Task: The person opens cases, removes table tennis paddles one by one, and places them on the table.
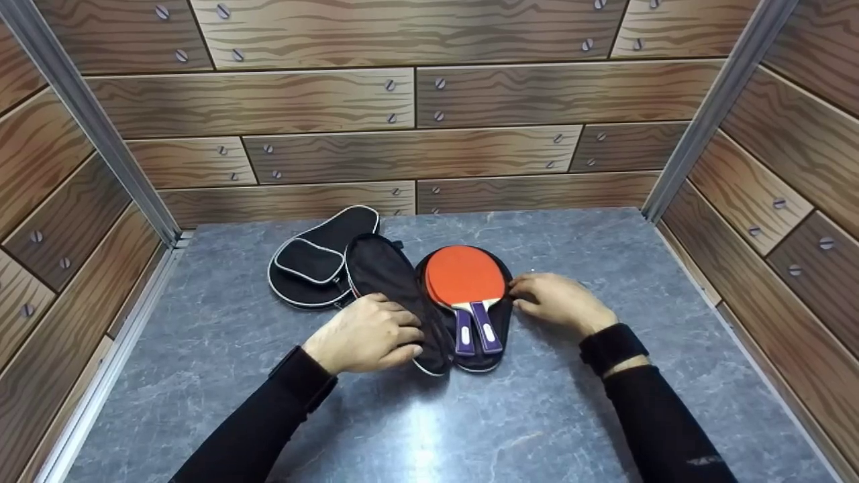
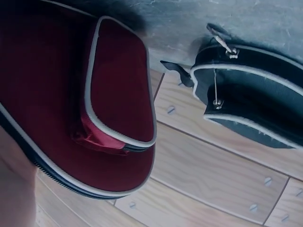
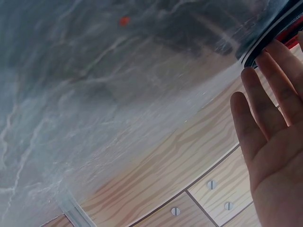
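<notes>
Two overlapping orange-red table-tennis paddles (image 1: 466,275), purple handles (image 1: 488,329) toward near edge of grey marbled table (image 1: 510,422), lying in right half of opened paddle-shaped fabric case (image 1: 389,272), black inside, dark red outside. Left hand (image 1: 369,334): fingers curled, gripping edge of case's raised left half. Right hand (image 1: 560,300): loosely extended fingers, tips touching case's right rim. Black white-piped fabric case (image 1: 319,258): just left of it, nearer table's far left corner.

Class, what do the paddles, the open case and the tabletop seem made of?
Paddles: probably rubber faces, judging by the flat, matt orange surface; smooth purple handles possibly painted wood. Open case: likely fabric, dull and creased, with piped seams. Tabletop: glossy, from its bright reflection; veined like marble, but perhaps laminate.
</notes>
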Motion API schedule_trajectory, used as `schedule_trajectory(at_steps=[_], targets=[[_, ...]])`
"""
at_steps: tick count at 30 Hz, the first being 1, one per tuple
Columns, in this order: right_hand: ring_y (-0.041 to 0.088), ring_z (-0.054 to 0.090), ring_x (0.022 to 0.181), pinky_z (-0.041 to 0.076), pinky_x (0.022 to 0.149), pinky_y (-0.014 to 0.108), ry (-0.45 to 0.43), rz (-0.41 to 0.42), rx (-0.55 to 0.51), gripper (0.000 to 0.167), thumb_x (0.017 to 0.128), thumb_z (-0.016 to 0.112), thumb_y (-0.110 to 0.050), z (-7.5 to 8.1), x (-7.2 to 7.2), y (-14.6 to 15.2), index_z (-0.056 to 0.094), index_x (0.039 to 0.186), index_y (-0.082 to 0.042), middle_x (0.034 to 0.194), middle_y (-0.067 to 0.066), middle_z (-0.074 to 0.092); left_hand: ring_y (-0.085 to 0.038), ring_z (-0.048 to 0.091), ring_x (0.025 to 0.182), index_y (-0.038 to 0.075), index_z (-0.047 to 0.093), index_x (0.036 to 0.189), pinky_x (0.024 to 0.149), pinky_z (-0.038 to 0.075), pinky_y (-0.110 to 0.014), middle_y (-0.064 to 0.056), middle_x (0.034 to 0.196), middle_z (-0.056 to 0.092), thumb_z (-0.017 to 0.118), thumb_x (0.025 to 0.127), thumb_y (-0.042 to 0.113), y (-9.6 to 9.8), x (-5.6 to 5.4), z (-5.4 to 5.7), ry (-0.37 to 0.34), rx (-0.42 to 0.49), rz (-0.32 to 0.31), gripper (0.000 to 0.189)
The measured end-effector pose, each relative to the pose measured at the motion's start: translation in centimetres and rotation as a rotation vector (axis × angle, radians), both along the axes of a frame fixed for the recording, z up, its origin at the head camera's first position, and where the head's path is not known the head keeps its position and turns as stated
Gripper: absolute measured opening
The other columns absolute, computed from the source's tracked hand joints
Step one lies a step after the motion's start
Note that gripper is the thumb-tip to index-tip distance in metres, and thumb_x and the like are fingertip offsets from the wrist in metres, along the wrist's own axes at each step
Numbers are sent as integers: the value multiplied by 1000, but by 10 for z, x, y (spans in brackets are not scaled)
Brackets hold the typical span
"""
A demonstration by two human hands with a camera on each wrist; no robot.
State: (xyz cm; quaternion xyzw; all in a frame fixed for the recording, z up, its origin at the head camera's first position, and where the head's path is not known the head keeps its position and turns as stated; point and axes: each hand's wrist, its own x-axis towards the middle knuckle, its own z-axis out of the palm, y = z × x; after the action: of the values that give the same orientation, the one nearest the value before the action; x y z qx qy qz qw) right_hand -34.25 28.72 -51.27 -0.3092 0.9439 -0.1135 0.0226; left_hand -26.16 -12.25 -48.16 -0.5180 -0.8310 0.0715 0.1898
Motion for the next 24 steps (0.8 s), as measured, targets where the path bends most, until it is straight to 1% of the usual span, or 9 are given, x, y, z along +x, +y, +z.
schedule_trajectory(at_steps=[4, 7, 11, 15, 19, 24], targets=[[43, 77, 141, 60, 125, 63, 44, 14, 17, 32, 113, 74, -20, 1, 3, -1, 83, 139, -4, 150, 19, 80, -16, 82, 131, 30, 87, 137, 108, 67, -41, 7, 139, 87, 62, 118, 50, -2, 0, -4, -51, 8, 21, 38], [40, 79, 138, 63, 122, 60, 106, 40, 16, 32, 112, 76, -20, 4, 6, -2, 83, 140, -6, 149, 16, 81, -19, 80, 138, 29, 85, 143, 114, 66, -42, 5, 147, 84, 63, 116, 51, -3, -1, -8, -89, 9, 39, 41], [34, 82, 133, 68, 116, 55, 185, 96, -12, 33, 108, 82, -16, 6, 10, -6, 83, 140, -9, 145, 10, 83, -21, 77, 145, 29, 80, 152, 120, 64, -43, 3, 157, 80, 61, 116, 55, -6, 0, -14, -123, -9, 62, 48], [31, 84, 129, 70, 111, 52, 241, 163, -24, 37, 103, 88, -14, 8, 16, -10, 83, 139, -11, 142, 9, 85, -23, 73, 152, 30, 75, 159, 126, 61, -45, 2, 164, 75, 60, 115, 58, -8, 1, -21, -161, -43, 91, 54], [30, 84, 127, 71, 108, 49, 287, 234, -20, 40, 100, 91, -13, 10, 23, -15, 82, 139, -11, 141, 9, 85, -23, 68, 158, 32, 71, 164, 130, 58, -46, 1, 170, 70, 65, 111, 59, -10, 2, -27, -198, -67, 122, 59], [27, 84, 127, 72, 107, 46, 323, 310, -28, 43, 99, 94, -13, 11, 30, -21, 82, 140, -12, 141, 7, 85, -25, 64, 163, 34, 68, 167, 132, 57, -48, 0, 175, 66, 72, 107, 60, -10, 4, -33, -229, -82, 138, 65]])
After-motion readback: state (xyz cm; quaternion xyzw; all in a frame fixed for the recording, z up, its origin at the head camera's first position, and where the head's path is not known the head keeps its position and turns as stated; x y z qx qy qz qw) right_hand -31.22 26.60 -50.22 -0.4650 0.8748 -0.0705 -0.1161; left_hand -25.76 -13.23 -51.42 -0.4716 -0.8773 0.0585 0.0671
